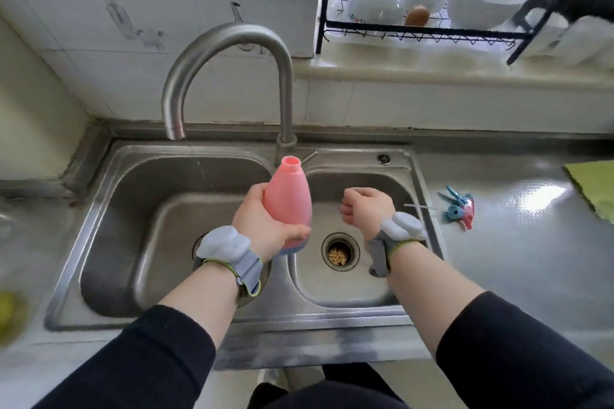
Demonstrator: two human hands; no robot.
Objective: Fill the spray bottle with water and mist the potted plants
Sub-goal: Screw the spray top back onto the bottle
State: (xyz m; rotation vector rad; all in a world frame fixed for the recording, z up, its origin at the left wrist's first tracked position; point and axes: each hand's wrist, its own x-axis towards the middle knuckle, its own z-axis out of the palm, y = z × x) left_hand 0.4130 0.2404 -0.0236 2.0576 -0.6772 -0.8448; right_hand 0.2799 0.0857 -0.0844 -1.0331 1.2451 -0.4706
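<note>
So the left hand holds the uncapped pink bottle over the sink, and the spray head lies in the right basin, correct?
Not quite. In the head view the spray head lies on the counter to the right of the sink, not in the basin. The left hand does hold the uncapped pink bottle over the sink.

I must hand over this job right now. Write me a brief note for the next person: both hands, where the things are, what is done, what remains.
Left hand: grips the pink bottle, open neck up, above the sink divider.
Right hand: loosely curled, holds nothing, over the right basin.
Spray head: unscrewed, lying on the counter right of the sink.
Faucet spout: over the left basin, not above the bottle.
Left: fill the bottle, screw the head on, mist the plants.
</note>
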